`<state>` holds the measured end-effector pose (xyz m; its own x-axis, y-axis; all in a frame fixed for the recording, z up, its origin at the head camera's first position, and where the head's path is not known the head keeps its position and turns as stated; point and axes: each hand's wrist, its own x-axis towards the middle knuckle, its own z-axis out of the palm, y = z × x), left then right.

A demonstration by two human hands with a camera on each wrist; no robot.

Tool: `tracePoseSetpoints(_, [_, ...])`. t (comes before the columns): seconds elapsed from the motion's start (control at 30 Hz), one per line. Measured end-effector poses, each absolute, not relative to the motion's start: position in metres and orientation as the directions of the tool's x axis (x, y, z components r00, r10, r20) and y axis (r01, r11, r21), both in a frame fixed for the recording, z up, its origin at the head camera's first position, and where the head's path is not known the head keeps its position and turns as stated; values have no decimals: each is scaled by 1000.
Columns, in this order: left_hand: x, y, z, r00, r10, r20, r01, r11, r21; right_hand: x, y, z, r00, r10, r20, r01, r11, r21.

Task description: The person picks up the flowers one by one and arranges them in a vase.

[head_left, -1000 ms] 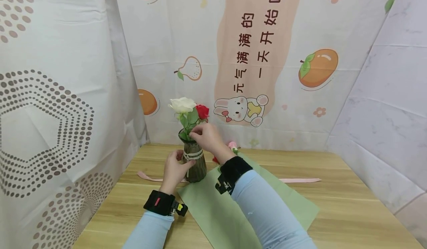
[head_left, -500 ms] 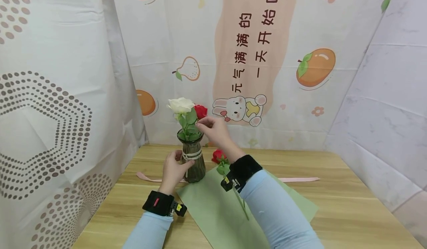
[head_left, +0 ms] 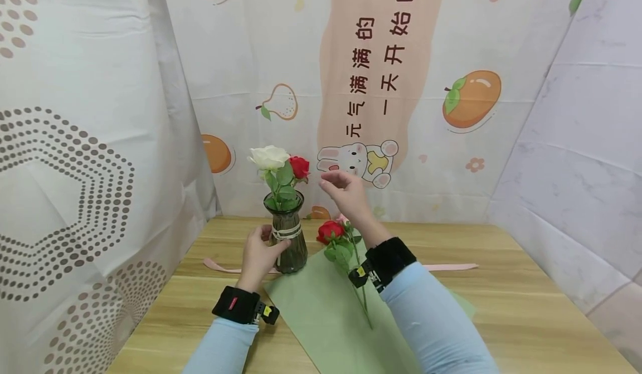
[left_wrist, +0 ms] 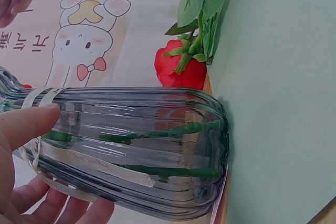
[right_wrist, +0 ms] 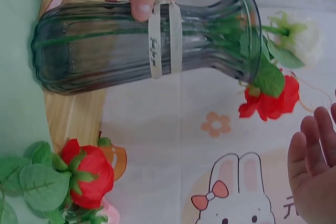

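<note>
A smoky ribbed glass vase (head_left: 292, 254) stands upright on the table with a pale ribbon round its middle. My left hand (head_left: 258, 256) holds it from the left, thumb in front at the ribbon and fingers round the far side, as the left wrist view shows. A white rose (head_left: 269, 156) and a red rose (head_left: 299, 168) stand in the vase, and their green stems (left_wrist: 178, 172) show through the glass. Right of these blooms, my right hand (head_left: 353, 198) is raised in the air, fingers loosely bent, holding nothing.
Green paper (head_left: 326, 301) lies on the wooden table (head_left: 526, 296), right of and in front of the vase. On it lie another red rose (head_left: 329, 232) and a pink flower (head_left: 343, 219), partly covered by the right arm. A pink ribbon (head_left: 451, 267) runs behind.
My right hand has drawn away from the vase's mouth to the right, leaving the flowers standing there. The lying red rose has come into fuller view. My left hand keeps its hold.
</note>
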<state>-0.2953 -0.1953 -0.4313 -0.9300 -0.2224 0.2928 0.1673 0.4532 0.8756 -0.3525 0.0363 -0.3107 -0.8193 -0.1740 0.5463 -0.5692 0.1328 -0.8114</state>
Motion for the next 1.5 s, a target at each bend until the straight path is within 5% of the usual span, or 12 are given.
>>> tracePoseSetpoints(0.7, [-295,-198,-433,-929,-223,295,167,457,874,-362,101,-326,-871,-85,484,-490,73,-869])
tracePoseSetpoints(1.5, [-297,-197,-433,-931,-223,290,156,473,867,-384,134,-381,-988,-49,144,-151,221,-963])
